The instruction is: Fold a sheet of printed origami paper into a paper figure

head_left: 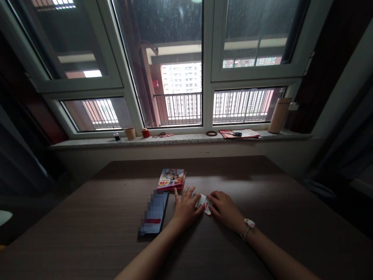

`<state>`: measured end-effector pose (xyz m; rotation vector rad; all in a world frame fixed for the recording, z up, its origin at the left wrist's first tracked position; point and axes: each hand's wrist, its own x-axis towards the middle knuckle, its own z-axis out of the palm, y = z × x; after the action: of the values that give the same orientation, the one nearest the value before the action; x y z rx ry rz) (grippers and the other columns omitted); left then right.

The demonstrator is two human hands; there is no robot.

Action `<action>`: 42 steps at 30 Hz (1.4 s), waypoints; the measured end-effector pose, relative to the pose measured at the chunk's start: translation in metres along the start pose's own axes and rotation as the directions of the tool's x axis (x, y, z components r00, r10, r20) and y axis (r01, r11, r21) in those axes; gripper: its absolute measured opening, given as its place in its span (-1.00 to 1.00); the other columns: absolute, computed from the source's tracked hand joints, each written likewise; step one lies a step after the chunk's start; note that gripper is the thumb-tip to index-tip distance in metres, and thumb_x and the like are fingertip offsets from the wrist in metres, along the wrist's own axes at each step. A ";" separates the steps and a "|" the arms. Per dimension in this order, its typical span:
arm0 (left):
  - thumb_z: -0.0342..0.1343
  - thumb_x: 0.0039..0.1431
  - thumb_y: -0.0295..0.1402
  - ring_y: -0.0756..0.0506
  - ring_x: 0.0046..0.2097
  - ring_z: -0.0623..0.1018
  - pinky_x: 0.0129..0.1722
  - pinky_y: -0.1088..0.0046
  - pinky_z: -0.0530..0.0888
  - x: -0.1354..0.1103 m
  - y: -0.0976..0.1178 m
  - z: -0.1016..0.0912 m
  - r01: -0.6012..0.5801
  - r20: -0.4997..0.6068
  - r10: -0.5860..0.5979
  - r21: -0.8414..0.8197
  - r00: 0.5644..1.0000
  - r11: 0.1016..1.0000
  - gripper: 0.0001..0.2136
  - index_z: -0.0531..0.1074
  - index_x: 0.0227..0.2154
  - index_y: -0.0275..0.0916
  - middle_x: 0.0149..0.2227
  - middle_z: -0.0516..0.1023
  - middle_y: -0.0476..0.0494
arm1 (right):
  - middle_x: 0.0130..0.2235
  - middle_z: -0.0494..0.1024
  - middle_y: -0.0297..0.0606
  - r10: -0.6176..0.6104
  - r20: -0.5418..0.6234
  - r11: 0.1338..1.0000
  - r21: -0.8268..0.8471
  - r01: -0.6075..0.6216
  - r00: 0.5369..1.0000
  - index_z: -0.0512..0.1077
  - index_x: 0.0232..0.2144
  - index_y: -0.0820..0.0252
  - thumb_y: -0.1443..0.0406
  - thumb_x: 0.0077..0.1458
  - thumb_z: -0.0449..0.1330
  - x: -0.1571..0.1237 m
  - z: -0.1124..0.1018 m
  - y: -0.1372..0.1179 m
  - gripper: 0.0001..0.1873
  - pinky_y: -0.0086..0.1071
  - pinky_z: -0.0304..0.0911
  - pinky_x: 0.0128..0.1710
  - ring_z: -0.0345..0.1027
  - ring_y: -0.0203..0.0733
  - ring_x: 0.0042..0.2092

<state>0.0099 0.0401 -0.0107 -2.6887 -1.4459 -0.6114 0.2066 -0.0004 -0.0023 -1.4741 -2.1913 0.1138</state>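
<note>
A small piece of folded paper (204, 203), white with red print, lies on the table between my two hands. My left hand (185, 208) rests with its fingers spread, the thumb and index finger touching the paper's left side. From the right, my right hand (226, 209) closes on the paper's edge with bent fingers, and a bracelet (249, 223) circles that wrist. Left of my left hand lies a phone (154, 216), its screen partly pixelated. Just beyond the phone is a stack of printed leaflets (171, 179) with a colourful picture on top.
A brown table (87, 217) spans the foreground. Behind it, the stone windowsill (186, 139) holds a paper cup (129, 133), a small red jar (145, 133), a dark ring-shaped bracelet (211, 133), scissors (237, 134) on red-and-white papers (249, 134), and a tall bottle (279, 116).
</note>
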 end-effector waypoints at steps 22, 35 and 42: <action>0.11 0.18 -0.25 -0.27 0.23 0.30 0.22 -0.31 -0.13 -0.002 0.007 -0.012 -0.037 -0.053 0.036 -0.008 0.998 0.999 -0.87 0.50 -0.32 -0.14 0.20 0.34 -0.21 | -0.22 0.43 -0.26 0.128 -0.032 0.992 -0.011 -0.129 0.991 0.42 -0.35 0.17 0.14 -0.03 0.33 0.000 -0.007 0.002 -0.74 -0.25 0.15 0.02 0.30 -0.12 -0.12; 0.15 0.14 -0.28 -0.25 0.22 0.30 0.24 -0.25 -0.13 -0.001 0.001 -0.012 0.034 0.039 -0.030 -0.132 0.999 0.991 -0.86 0.47 -0.23 -0.10 0.19 0.32 -0.15 | -0.13 0.44 -0.19 0.191 -0.033 0.974 0.128 -0.185 0.981 0.51 -0.17 0.11 0.21 0.02 0.29 0.000 0.004 0.017 -0.72 -0.26 0.18 0.01 0.30 -0.10 -0.07; 0.15 0.15 -0.29 -0.25 0.19 0.34 0.24 -0.25 -0.13 -0.001 0.000 -0.011 0.014 0.004 -0.013 -0.127 1.000 0.992 -0.80 0.51 -0.15 0.00 0.16 0.36 -0.13 | -0.16 0.45 -0.22 0.202 -0.032 0.959 0.207 -0.191 0.979 0.51 -0.18 0.12 0.20 -0.01 0.30 0.001 0.007 0.023 -0.70 -0.26 0.19 0.00 0.31 -0.11 -0.08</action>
<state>0.0058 0.0365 -0.0010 -2.7775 -1.4756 -0.7254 0.2228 0.0117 -0.0157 -1.5546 -1.9233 0.3513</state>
